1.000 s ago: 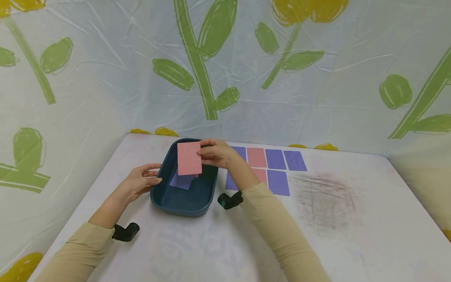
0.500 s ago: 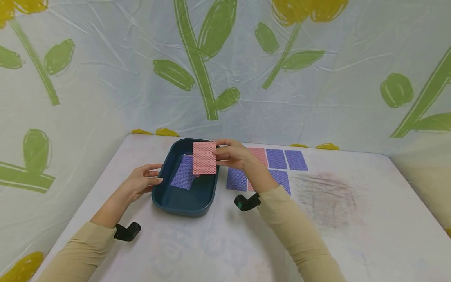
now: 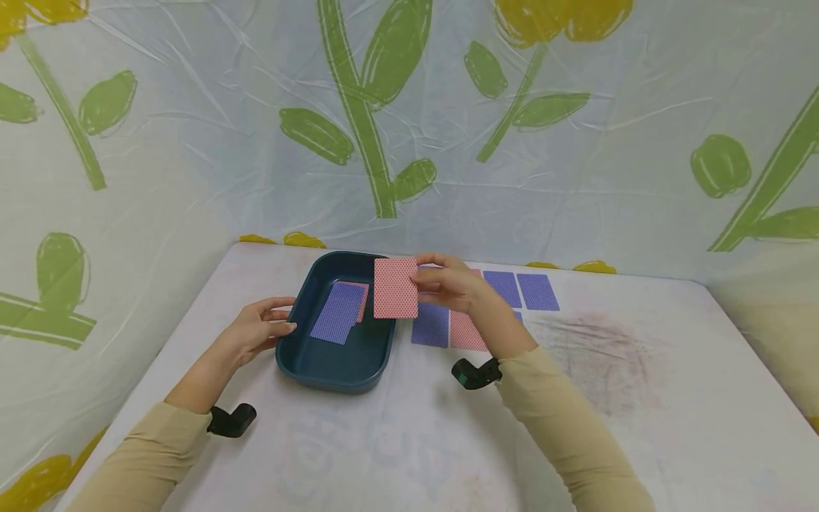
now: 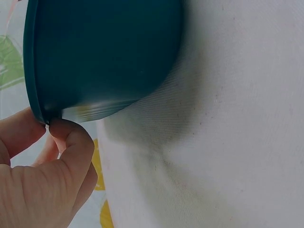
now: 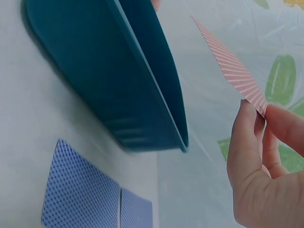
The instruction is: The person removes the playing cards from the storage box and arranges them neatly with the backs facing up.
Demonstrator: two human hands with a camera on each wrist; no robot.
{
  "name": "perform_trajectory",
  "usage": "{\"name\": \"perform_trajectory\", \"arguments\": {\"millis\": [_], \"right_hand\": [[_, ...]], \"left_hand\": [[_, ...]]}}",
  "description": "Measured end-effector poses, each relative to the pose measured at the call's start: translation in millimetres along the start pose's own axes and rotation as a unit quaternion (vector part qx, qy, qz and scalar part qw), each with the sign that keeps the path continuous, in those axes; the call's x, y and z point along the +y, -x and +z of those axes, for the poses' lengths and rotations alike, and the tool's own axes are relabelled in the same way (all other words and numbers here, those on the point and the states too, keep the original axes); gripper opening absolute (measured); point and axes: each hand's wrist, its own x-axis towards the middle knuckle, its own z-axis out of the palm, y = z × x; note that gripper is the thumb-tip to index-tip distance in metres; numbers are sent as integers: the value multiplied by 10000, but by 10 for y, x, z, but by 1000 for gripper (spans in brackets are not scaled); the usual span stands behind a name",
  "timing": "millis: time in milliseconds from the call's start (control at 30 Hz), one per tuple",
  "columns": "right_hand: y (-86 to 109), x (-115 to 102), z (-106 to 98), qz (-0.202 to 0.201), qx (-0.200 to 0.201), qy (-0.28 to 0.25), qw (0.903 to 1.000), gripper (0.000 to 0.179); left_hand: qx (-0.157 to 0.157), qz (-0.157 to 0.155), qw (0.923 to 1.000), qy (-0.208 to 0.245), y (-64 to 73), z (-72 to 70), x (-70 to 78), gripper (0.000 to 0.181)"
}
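Note:
My right hand [image 3: 451, 284] pinches a red-backed playing card [image 3: 395, 288] by its right edge, holding it up over the right rim of a dark teal bin [image 3: 333, 380]. In the right wrist view the card [image 5: 232, 71] appears nearly edge-on between thumb and fingers, above the bin's rim. My left hand [image 3: 256, 331] is at the bin's left side; the left wrist view has its thumb and fingers [image 4: 71, 142] pinching the rim. Inside the bin lie a blue-backed card [image 3: 335, 316] and, partly under it, a red-backed card [image 3: 363, 302].
Right of the bin, two rows of face-down cards lie on the white table, including blue cards [image 3: 537, 291] and a red card [image 3: 467, 333]; my right hand and forearm hide some. A flower-patterned sheet [image 3: 550, 199] hangs behind the table.
My right hand has moved to the right with the red card, from over the middle of the bin to its right rim, uncovering the cards inside. My left hand stays put.

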Motion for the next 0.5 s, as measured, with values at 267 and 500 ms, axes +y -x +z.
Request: {"name": "perform_trajectory", "arguments": {"millis": [267, 500], "right_hand": [[135, -7, -209, -174, -29, 51, 9998, 21], [245, -22, -381, -156, 112, 137, 9997, 20]], "left_hand": [[-1, -23, 10000, -10, 2, -1, -2, 60], [-31, 11, 10000, 44, 0, -4, -8, 61]]}}
